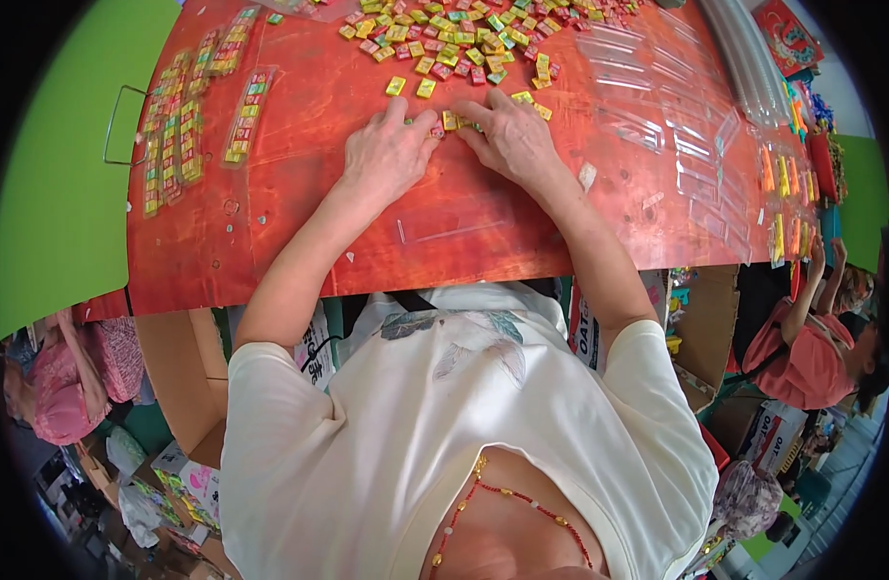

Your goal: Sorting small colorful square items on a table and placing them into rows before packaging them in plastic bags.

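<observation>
- Plastic packs (190, 140) of coloured pieces lay on our red table's (309, 68) left side.
- Our left hand (394, 150) bent its fingers beside small blocks (451, 121) between our hands; we could not tell whether they pinched any.
- Our right hand (514, 137) arched over the blocks, fingertips partly hidden, grip unclear.
- Clear trays (633, 129) lay farther right.

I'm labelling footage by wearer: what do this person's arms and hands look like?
Left hand and right hand are ungloved; no watch or bracelet shows. Forearms are bare below loose, off-white short sleeves.
</observation>
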Motion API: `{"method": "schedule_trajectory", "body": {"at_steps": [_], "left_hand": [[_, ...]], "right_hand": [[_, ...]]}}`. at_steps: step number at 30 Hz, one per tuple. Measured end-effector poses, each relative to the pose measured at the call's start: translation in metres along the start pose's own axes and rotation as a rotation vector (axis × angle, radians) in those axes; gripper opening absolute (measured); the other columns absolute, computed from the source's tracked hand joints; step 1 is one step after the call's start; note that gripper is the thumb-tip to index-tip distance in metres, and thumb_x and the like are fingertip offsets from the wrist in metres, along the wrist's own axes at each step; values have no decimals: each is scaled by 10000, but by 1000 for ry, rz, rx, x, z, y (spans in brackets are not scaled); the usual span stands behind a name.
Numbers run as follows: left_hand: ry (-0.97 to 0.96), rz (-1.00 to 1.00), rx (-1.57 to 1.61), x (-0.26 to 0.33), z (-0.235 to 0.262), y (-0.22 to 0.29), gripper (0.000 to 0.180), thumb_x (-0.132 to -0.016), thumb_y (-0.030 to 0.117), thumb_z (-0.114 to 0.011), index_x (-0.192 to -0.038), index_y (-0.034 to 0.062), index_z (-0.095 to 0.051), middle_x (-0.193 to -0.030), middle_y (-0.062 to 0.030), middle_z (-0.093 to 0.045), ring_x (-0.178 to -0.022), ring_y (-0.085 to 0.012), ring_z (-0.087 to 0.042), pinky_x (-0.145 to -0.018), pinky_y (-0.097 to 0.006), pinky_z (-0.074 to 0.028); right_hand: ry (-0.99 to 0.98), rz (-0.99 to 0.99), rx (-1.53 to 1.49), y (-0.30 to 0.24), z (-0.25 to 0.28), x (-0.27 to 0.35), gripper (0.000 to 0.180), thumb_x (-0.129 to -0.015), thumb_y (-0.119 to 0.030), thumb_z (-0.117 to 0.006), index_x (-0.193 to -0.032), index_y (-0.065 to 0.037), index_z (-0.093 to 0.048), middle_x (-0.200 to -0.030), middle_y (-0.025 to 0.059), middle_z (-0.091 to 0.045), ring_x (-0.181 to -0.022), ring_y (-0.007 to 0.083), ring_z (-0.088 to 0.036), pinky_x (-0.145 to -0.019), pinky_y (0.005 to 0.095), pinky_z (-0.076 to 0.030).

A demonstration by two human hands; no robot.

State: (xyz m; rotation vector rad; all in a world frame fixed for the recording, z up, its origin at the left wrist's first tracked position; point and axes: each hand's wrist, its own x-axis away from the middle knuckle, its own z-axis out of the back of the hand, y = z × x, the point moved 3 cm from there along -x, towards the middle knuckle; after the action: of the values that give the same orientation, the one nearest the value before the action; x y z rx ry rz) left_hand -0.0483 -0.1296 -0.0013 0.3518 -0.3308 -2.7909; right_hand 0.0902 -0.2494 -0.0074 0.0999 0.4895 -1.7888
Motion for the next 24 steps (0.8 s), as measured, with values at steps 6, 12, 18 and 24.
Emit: {"method": "schedule_trajectory", "body": {"at_steps": [6,12,18,24], "left_hand": [[-30,33,61,21,14,14,256,-921,295,-667,-1145,174,-636,-986,-100,-532,-823,-335,-672,-621,-469,-558],[-42,-57,106,74,28,56,270,-900,252,-690,-1138,132,-649,-944,-107,-518,-803,-296,-659,-615,-428,-556],[-50,-57,24,90,18,64,406,-894,229,-692,-1271,98,-620,-1038,-143,-523,-826,-304,-662,-648,-414,-567],[64,21,201,101,27,50,577,-892,230,-680,-1419,76,-502,-1161,-210,-519,-846,-336,-645,-645,-420,-575]], "right_hand": [[-24,-71,-42,-17,17,22,269,-859,-253,-711,-1109,-153,-698,-823,115,-607,-791,312,-651,-706,444,-509],[-127,-70,-116,-48,45,78,274,-866,-235,-715,-1124,-150,-677,-843,88,-565,-815,276,-629,-701,405,-446],[-129,-50,-126,-51,45,93,377,-875,-246,-718,-1227,-133,-644,-893,98,-571,-841,281,-617,-718,394,-444],[-147,-191,-351,-41,53,97,413,-869,-186,-720,-1255,-87,-615,-924,129,-573,-855,335,-612,-749,426,-490]]}}
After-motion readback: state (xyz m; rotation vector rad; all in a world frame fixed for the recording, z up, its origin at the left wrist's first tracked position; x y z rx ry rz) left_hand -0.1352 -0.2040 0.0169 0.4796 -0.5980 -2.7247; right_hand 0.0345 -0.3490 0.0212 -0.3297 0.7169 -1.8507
